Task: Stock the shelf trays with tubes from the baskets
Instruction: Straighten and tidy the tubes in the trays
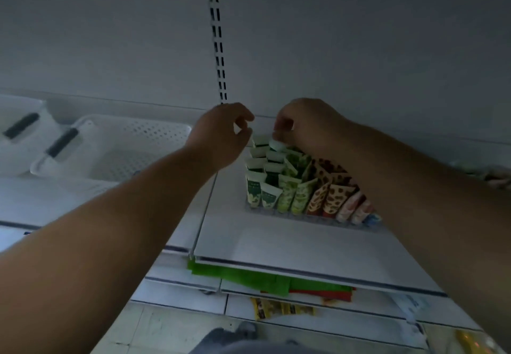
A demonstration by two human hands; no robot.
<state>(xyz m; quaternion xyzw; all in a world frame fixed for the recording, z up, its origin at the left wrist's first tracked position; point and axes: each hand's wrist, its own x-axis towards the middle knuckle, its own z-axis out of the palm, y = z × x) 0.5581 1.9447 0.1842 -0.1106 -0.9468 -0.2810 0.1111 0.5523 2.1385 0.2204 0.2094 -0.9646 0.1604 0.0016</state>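
The right hand [301, 127] pinches, seemingly, a rear green tube [278, 145] just below its grip; left hand [221, 135] curled empty.

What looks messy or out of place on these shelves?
The tubes stand in tidy rows in their tray. Lower down, a yellow packet lies askew, alone on a lower shelf.

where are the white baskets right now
In the head view, the two white baskets sit side by side on the shelf at far left, left of the left hand and the tray of tubes.
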